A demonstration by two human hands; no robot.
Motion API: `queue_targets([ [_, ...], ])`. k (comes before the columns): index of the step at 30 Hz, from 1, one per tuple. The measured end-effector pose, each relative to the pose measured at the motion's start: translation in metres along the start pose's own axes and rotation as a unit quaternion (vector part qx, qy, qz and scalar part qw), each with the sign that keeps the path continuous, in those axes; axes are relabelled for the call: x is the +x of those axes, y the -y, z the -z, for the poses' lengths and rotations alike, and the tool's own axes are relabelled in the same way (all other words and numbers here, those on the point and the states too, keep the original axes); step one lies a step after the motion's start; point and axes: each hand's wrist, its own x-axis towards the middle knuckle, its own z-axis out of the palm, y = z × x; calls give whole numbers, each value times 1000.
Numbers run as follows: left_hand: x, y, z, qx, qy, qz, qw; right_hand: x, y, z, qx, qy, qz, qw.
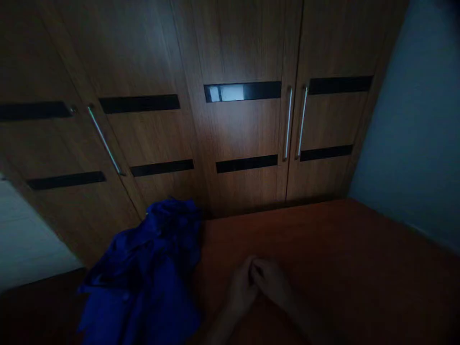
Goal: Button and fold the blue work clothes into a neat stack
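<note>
On the brown bench, my left hand and right hand rest together, fingers curled and clasped against each other, holding nothing that I can make out in the dim light. Just beside my left hand lies a crumpled blue cloth, before the wooden wardrobe doors.

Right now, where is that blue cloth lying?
In the head view the blue cloth lies crumpled at lower left on the brown surface, just left of the person's two hands, with the wooden wardrobe doors behind it.
</note>
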Motion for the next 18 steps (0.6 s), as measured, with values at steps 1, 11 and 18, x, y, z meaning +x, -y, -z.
queue_targets([
  [1,-1,2,0,11,-1,6,1000,0,1,0,-2,-2,-2,1000],
  [11,-2,-3,2,16,5,-4,1000,1,3,2,-30,7,-14,999],
  [18,-2,-4,2,23,0,-2,1000,1,5,3,-22,2,-17,1000],
])
